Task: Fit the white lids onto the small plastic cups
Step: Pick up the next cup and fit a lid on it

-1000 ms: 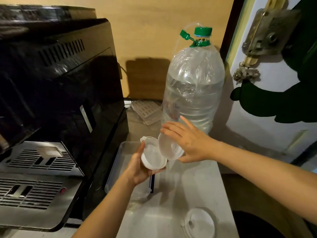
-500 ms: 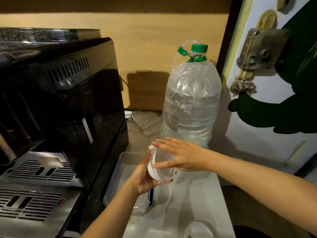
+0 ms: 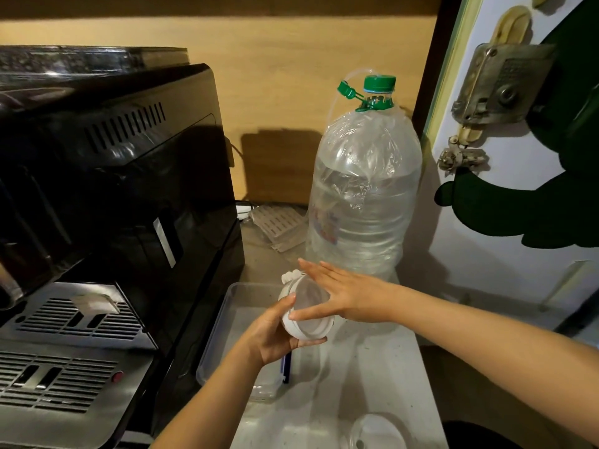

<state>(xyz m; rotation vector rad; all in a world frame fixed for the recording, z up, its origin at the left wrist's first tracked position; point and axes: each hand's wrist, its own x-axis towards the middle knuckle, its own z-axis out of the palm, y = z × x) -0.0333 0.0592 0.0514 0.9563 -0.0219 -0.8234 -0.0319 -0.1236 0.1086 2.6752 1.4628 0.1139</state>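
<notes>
Pressing is the step in hand: the left hand (image 3: 272, 335) grips a cup (image 3: 308, 314) with its lid (image 3: 293, 324), tilted in the air above a clear tray (image 3: 240, 293). The right hand (image 3: 350, 296) lies flat and open against the cup's far face, holding nothing. Next, I judge, a firm squeeze between palm and grip to seat the rim. A spare lid (image 3: 377, 432) lies nearer the body.

Dim, warm indoor light; wide-angle view, mostly sharp.
Bottle (image 3: 363, 189) throws a hard dark shadow left onto the wood wall (image 3: 275, 76), so light comes from the right. Black machine (image 3: 113, 163) glossy, faint reflections, detail lost in dark. Top strip in shadow. Straight edges bow near frame borders. Counter (image 3: 372, 367) pale, soft arm shadows. Slight softness at lower corners.
</notes>
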